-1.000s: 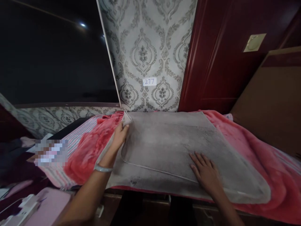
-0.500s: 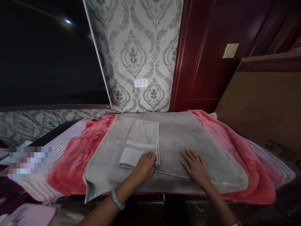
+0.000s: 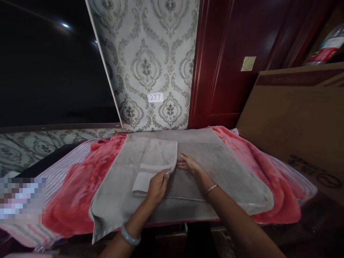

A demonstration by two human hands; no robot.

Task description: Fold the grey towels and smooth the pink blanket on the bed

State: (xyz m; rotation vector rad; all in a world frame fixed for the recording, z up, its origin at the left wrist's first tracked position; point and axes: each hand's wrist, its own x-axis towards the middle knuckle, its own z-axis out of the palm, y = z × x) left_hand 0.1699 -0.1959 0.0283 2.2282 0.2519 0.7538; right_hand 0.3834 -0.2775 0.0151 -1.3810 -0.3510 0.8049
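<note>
A grey towel point(image 3: 223, 168) lies spread in layers, and its left part is folded over into a lighter flap point(image 3: 158, 154) with a band across it. My left hand point(image 3: 158, 182) is closed on the right edge of this flap near its front corner, thumb on top. Just to the right, my right hand point(image 3: 189, 163) is held with fingers stretched toward the same edge; whether the fingertips touch it I cannot tell. Nothing shows in the right hand.
Under the towel lies a red plush blanket point(image 3: 70, 200) over a striped cloth point(image 3: 64, 170). A large cardboard box point(image 3: 292, 118) leans at the right, with a bottle point(image 3: 328, 46) above it. A television point(image 3: 53, 71) stands back left, beside patterned wallpaper point(image 3: 146, 68).
My left hand has brought the towel's left end over to the right, making a flap. The right hand has lifted from the towel's right part and moved left to the flap's edge.
</note>
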